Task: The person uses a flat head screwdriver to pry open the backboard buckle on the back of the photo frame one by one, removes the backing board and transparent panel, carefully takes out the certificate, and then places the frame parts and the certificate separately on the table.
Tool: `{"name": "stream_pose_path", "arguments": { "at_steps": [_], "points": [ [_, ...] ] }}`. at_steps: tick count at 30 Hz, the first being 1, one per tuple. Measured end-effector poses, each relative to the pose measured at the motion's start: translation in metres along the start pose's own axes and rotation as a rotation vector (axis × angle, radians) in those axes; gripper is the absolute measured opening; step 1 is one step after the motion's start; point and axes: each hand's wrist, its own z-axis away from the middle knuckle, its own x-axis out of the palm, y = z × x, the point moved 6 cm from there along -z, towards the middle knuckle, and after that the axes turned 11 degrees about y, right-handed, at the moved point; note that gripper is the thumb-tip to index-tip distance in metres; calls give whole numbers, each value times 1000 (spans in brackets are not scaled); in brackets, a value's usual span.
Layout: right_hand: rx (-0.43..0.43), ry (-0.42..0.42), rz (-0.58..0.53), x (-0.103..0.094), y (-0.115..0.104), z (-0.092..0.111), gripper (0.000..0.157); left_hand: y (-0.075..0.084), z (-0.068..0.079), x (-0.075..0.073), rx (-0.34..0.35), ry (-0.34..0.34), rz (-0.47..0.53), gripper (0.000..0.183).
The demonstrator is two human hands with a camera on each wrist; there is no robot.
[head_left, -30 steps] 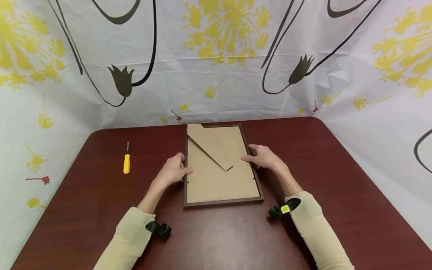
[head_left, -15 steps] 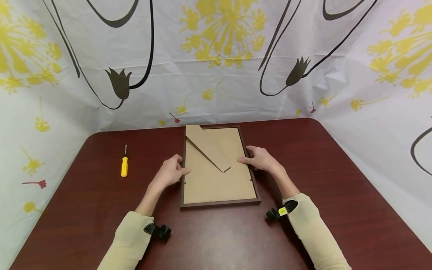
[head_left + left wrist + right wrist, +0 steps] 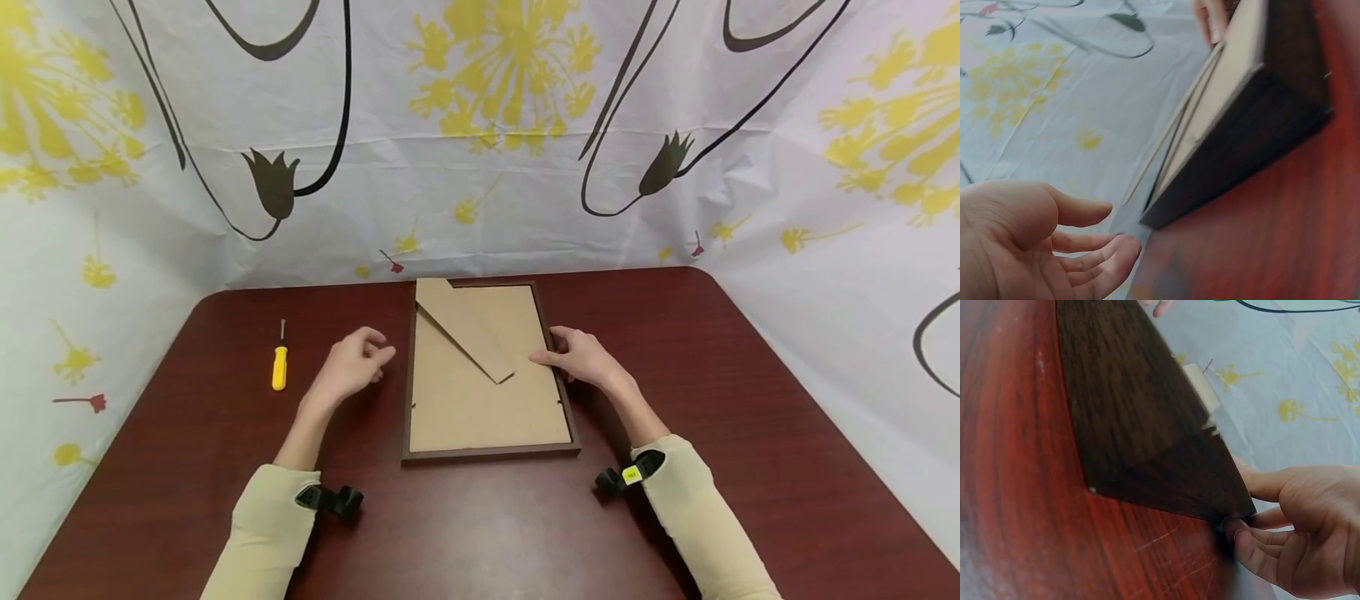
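Note:
A dark brown picture frame [image 3: 491, 455] lies face down, its tan backing board [image 3: 487, 421] upward. On the board a cardboard easel stand [image 3: 465, 329] slants from the far left corner toward the middle. My right hand [image 3: 581, 357] holds the frame's right edge, thumb over the board and fingers at the outer side; in the right wrist view its fingertips meet the lower edge of the frame [image 3: 1129, 387]. To the left of the frame, my left hand [image 3: 351, 364] is apart from it, fingers loosely bent around nothing, as the left wrist view also shows.
A yellow-handled screwdriver [image 3: 280, 367] lies on the reddish-brown table [image 3: 480, 533], left of my left hand. Behind the table and along its sides hangs a white sheet [image 3: 517, 208] with a flower print.
My left hand has let go of the frame's left edge and moved left, toward the screwdriver. My right hand has stayed on the right edge, and the frame lies as before.

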Motion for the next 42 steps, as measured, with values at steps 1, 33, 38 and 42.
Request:
{"name": "stream_pose_path", "arguments": {
  "at_steps": [1,33,38,42],
  "points": [
    [2,-1,1,0,1,0,85,-1,-1,-5,-5,15,1,39],
    [14,-9,-23,-1,1,2,84,-95,6,-95,-269,356,-161,59],
    [16,-10,-18,0,1,2,84,-106,9,-95,-342,287,-187,63],
    [17,-15,-15,0,0,2,83,-108,7,-96,-357,270,-221,56]
  ]
}}
